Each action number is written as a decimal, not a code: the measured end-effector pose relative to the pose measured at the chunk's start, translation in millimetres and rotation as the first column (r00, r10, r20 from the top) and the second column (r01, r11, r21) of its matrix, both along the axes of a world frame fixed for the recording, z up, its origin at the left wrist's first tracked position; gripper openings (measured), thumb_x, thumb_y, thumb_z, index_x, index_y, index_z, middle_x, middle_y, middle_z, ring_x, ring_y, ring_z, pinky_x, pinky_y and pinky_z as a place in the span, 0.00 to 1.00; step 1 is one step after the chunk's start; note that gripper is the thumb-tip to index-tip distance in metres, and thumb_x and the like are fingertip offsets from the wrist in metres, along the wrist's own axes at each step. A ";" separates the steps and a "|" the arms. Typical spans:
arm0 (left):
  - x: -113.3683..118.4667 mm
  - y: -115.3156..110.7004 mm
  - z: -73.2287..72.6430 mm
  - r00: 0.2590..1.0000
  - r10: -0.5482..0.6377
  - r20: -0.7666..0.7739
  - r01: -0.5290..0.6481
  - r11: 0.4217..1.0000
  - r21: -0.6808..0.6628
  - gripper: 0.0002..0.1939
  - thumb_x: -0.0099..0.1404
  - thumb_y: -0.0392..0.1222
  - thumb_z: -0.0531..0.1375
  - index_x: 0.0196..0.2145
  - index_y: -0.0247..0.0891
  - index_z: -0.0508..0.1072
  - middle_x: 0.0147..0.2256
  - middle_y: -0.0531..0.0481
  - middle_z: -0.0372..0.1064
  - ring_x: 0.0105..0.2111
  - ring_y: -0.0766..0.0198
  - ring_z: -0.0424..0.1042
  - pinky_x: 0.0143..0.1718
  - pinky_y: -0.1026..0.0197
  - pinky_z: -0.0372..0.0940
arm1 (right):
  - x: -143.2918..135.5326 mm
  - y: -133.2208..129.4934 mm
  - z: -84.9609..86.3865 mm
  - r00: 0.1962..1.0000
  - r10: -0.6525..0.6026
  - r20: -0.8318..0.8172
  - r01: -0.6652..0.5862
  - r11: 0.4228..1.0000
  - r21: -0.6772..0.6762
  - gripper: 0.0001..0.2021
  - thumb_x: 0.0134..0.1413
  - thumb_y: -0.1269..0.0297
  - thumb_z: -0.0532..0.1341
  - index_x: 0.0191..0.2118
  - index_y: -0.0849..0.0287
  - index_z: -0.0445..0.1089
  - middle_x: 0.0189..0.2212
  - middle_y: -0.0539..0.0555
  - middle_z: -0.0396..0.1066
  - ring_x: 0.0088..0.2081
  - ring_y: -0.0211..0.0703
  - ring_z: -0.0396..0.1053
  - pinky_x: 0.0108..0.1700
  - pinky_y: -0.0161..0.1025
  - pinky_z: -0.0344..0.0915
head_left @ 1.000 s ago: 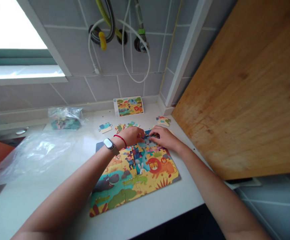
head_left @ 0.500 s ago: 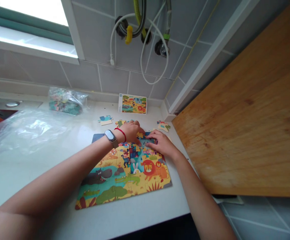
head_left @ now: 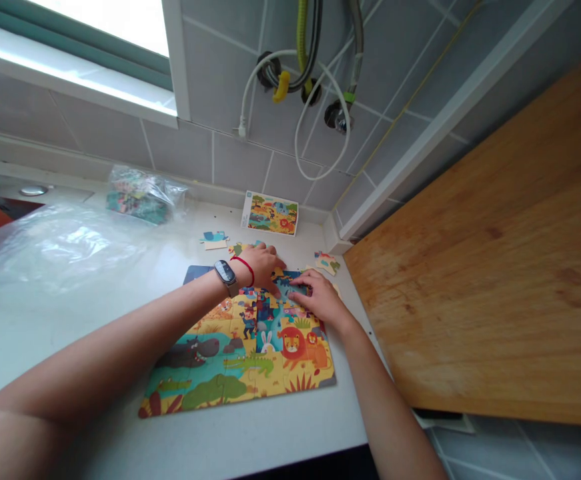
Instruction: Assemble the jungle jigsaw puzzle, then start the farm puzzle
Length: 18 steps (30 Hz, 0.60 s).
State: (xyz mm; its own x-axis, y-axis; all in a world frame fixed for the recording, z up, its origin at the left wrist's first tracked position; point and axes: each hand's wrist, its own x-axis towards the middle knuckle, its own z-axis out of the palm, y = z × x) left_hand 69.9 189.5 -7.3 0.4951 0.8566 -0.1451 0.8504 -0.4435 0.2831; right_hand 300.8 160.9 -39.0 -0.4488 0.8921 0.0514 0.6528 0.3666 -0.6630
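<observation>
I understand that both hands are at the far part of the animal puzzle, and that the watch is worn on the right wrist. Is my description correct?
Not entirely: the watch is on the left wrist, as the head view shows. The left hand and the right hand are indeed both at the far part of the animal puzzle.

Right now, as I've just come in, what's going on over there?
A person's left hand and right hand are at the far part of a jigsaw puzzle on a white counter. The near part is joined up, showing a hippo and lions. I can't tell whether either of the hands grips a piece. Some loose pieces lie beyond the puzzle, and a matching picture card is near the tiled wall.
</observation>
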 end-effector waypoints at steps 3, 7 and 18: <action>-0.6 -0.6 -0.2 0.999 0.018 0.042 -0.018 1.000 -0.006 0.39 0.45 0.65 0.76 0.55 0.53 0.80 0.56 0.36 0.71 0.55 0.34 0.66 0.56 0.40 0.62 | -1.8 0.5 -2.7 1.000 -0.023 -0.009 0.023 1.000 0.010 0.10 0.52 0.63 0.74 0.42 0.54 0.82 0.41 0.55 0.74 0.46 0.49 0.73 0.52 0.44 0.67; -0.7 -0.5 -0.4 0.998 0.030 0.060 -0.030 1.000 -0.009 0.40 0.44 0.65 0.76 0.54 0.52 0.80 0.55 0.36 0.71 0.55 0.35 0.67 0.55 0.40 0.62 | -3.2 0.4 -4.4 0.999 -0.044 -0.003 0.044 0.999 0.020 0.10 0.52 0.62 0.74 0.41 0.54 0.82 0.41 0.55 0.74 0.45 0.49 0.73 0.51 0.45 0.67; 7.0 -8.9 5.4 0.998 0.048 -0.043 -0.048 0.999 -0.007 0.39 0.49 0.64 0.75 0.57 0.48 0.78 0.56 0.35 0.70 0.56 0.36 0.68 0.54 0.43 0.65 | -5.8 -1.7 -2.8 0.998 -0.057 0.028 0.056 0.998 0.035 0.09 0.53 0.62 0.74 0.41 0.55 0.81 0.40 0.55 0.73 0.43 0.48 0.72 0.49 0.44 0.67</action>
State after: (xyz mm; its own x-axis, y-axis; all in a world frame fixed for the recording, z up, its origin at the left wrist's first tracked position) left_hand 76.9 180.6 -1.8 0.4464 0.8781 -0.1723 0.8821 -0.3995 0.2497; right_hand 295.1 159.2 -41.9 -0.3994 0.9141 0.0706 0.6916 0.3509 -0.6313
